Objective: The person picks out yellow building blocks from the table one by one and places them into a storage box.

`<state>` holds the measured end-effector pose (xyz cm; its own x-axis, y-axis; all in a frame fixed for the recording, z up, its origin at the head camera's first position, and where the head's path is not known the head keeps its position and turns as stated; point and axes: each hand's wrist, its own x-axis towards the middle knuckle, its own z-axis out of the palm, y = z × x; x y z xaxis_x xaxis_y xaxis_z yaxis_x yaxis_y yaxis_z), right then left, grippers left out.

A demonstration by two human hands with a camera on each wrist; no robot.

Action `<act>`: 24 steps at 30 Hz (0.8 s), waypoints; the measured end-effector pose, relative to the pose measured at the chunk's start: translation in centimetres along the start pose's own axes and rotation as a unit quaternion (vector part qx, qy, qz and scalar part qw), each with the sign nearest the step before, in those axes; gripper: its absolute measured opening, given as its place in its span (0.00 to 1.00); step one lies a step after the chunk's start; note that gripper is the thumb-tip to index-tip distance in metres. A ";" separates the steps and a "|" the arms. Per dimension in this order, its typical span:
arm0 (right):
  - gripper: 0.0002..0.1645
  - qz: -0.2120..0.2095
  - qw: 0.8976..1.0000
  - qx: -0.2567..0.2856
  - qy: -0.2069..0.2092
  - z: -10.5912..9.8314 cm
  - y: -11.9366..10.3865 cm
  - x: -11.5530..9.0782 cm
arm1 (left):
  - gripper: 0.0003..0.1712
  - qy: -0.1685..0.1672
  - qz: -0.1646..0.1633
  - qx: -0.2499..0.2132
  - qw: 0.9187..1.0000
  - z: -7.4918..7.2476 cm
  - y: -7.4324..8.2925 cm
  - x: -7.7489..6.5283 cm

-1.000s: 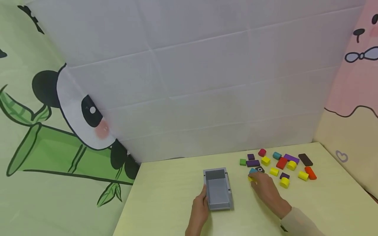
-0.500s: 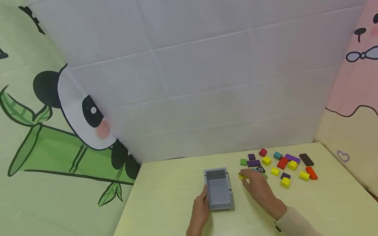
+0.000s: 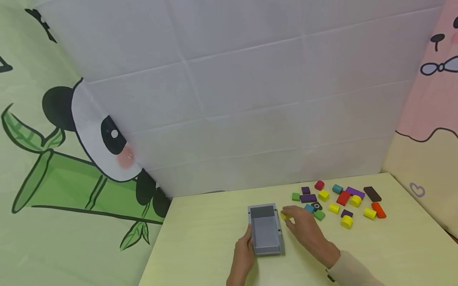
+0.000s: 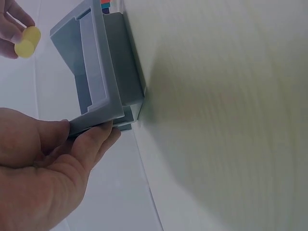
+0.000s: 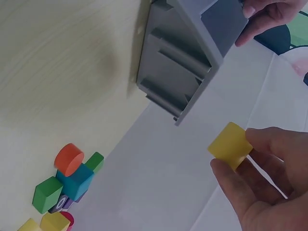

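My left hand grips a grey open-topped box by its left wall. In the left wrist view, its thumb lies on the rim and its fingers on the outer side of the box. My right hand pinches a yellow cylinder block between thumb and fingers, raised off the table just beyond the box's right edge. The block also shows near the box's opening in the left wrist view. Nearest to the right hand on the table are a blue block and a green block.
Several coloured blocks lie scattered at the table's right, including a red block, an orange-red piece, a dark flat block and a yellow cylinder. A white sheet stands along the table's back edge.
My right hand has carried the yellow cylinder block left, from among the other blocks to the box's right edge, uncovering the blue and green blocks. The left hand and box stay put.
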<state>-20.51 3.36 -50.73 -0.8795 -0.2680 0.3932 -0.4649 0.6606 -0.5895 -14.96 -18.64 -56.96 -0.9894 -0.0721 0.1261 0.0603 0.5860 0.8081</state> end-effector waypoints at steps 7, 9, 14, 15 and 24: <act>0.16 -0.035 0.999 0.007 0.022 1.2 -0.7 0.0 | 0.28 0.009 0.010 0.003 1.000 0.0 0.0 -0.1; 0.16 -0.037 0.999 0.014 0.013 1.5 -1.0 0.0 | 0.28 0.010 0.012 0.005 1.000 0.0 -0.1 -0.1; 0.17 -0.054 0.998 0.028 -0.011 2.0 -1.7 -0.2 | 0.28 0.006 0.006 0.000 1.000 0.0 0.1 0.0; 0.17 -0.056 0.998 0.031 -0.014 2.1 -1.8 -0.2 | 0.28 0.006 0.006 -0.001 1.000 0.0 0.1 0.0; 0.18 -0.072 0.997 0.026 -0.033 3.0 -2.2 -0.5 | 0.28 -0.004 -0.002 -0.009 1.000 -0.1 0.2 -0.2</act>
<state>-19.39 -0.03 -51.72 -0.8077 -0.4038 0.4295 -0.5893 0.5749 -0.5677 -14.79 -18.61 -56.79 -0.9906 -0.0678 0.1190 0.0593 0.5710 0.8188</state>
